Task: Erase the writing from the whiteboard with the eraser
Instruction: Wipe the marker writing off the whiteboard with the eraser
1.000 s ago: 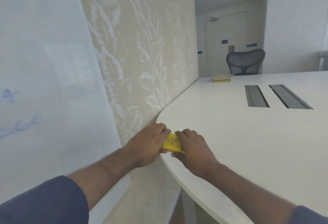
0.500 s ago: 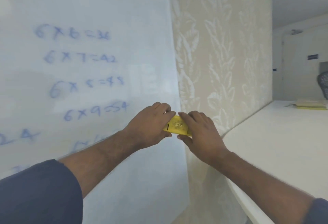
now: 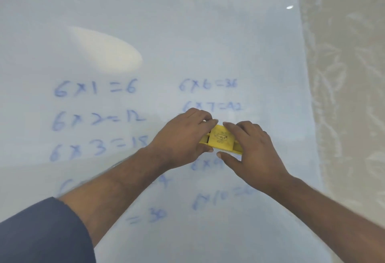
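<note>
Fingers (image 3: 205,120) of both hands clamp the eraser ends, held up before the whiteboard (image 3: 187,33) full of blue writing (image 3: 94,88); left hand (image 3: 183,139), right hand (image 3: 252,148); eraser (image 3: 220,137) looks small, light, rigid yellow plastic, likely slick; best gripped across its long sides.

Whiteboard (image 3: 187,33) w/ blue 6x tables writing (image 3: 94,89) on it

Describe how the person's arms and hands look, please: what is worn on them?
Both hands, left hand and right hand, are bare: no gloves, rings or watch visible. The forearms are bare too. The left arm has a dark navy sleeve pushed up near the elbow; the right sleeve is out of frame.
</note>
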Motion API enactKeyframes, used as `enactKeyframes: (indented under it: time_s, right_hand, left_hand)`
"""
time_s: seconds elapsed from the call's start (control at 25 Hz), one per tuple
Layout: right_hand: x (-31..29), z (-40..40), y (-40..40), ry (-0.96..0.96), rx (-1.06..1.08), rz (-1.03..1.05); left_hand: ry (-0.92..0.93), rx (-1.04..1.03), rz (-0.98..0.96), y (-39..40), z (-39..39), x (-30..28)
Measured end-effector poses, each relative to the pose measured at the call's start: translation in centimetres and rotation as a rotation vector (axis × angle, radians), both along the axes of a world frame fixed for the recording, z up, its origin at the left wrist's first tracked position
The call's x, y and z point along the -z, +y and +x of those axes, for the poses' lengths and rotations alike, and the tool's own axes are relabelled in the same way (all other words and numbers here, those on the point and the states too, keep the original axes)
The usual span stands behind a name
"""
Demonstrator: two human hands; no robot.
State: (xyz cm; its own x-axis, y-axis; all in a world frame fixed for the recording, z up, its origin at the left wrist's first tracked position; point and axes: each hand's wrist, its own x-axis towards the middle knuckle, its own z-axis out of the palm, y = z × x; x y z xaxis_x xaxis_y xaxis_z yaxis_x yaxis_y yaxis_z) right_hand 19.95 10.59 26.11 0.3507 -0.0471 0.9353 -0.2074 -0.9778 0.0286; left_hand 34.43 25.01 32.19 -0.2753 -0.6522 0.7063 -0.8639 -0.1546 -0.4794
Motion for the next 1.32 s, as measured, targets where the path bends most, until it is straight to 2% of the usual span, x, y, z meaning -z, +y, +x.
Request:
enactKeyframes:
  time_s: [0.2, 0.44, 0.64, 0.76, 0.88, 1.12, 1.32]
  right_hand:
    - [-4.0, 6.7, 5.5, -0.023, -0.146, -0.096]
    - [-8.2, 12.1, 11.2, -0.054, -0.237, -0.211]
    - [-10.0, 16.0, 15.2, -0.008, -0.282, -0.273]
    - [-11.1, 17.5, 16.2, 0.029, -0.246, -0.341]
    - [-13.4, 18.0, 15.9, -0.004, -0.193, -0.388]
    - [-18.6, 19.9, 16.2, -0.122, -0.205, -0.343]
    - [-18.5, 22.9, 18.1, -0.155, -0.208, -0.363]
  left_hand:
    - [-0.007, -0.149, -0.106, 7.6, 4.5, -2.3]
    - [-0.035, -0.271, -0.227, 14.8, 8.0, -4.8]
    - [-0.052, -0.329, -0.303, 19.4, 11.0, -5.2]
    - [-0.014, -0.323, -0.339, 21.6, 13.4, -5.1]
    - [0.068, -0.42, -0.397, 24.0, 16.4, -5.3]
    - [0.172, -0.508, -0.527, 25.5, 21.9, -4.1]
    - [0.088, -0.507, -0.562, 25.5, 24.7, -2.8]
